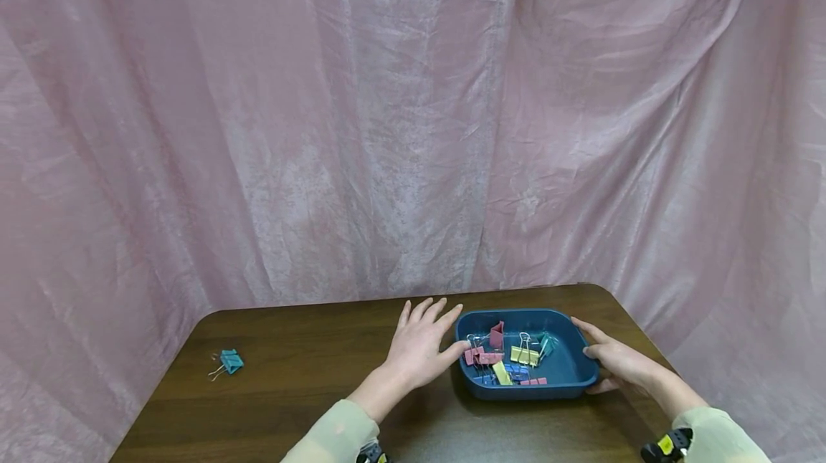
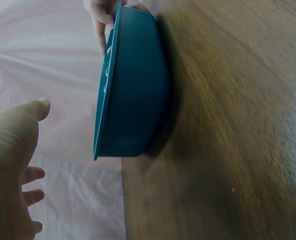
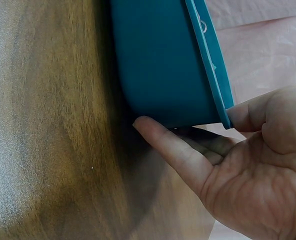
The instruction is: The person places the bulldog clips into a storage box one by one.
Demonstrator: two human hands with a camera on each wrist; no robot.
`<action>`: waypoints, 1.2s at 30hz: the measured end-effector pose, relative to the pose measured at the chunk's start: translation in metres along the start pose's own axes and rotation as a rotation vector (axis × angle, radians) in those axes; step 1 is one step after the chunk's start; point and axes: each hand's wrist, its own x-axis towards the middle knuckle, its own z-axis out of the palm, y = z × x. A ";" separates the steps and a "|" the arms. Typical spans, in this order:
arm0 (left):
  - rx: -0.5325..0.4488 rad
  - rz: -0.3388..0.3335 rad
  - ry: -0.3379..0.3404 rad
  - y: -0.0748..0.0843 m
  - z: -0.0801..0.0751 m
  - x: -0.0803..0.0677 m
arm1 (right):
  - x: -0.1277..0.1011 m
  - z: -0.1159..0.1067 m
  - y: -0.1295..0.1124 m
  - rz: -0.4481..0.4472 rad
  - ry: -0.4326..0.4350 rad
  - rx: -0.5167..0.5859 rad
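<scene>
A blue tray (image 1: 524, 315) stands on the right part of a dark wooden table (image 1: 303, 384) and holds several coloured binder clips (image 1: 510, 361). My right hand (image 1: 616, 361) holds the tray's right end. In the right wrist view its thumb (image 3: 163, 140) lies low against the tray wall (image 3: 163, 60), with a finger (image 3: 243, 116) at the rim. My left hand (image 1: 419, 345) hovers at the tray's left side, fingers spread. In the left wrist view this hand (image 2: 10, 160) is a short way off the tray (image 2: 135, 85) and holds nothing.
One teal binder clip (image 1: 229, 361) lies alone near the table's far left edge. Pink cloth (image 1: 387, 126) hangs behind and around the table. The tray sits close to the right front edge.
</scene>
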 end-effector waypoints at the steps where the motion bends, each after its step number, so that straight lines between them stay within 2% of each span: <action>1: -0.001 -0.003 0.003 -0.002 0.000 -0.001 | 0.000 0.000 0.000 -0.001 0.000 -0.002; 11: -0.007 -0.038 0.019 -0.014 -0.003 -0.010 | -0.001 -0.001 0.002 0.005 0.001 0.006; 25: -0.014 -0.057 0.091 -0.038 -0.005 -0.026 | 0.001 0.001 0.001 0.002 0.004 0.019; 36: -0.003 -0.089 0.086 -0.056 -0.009 -0.043 | 0.001 0.000 -0.001 0.007 0.006 0.001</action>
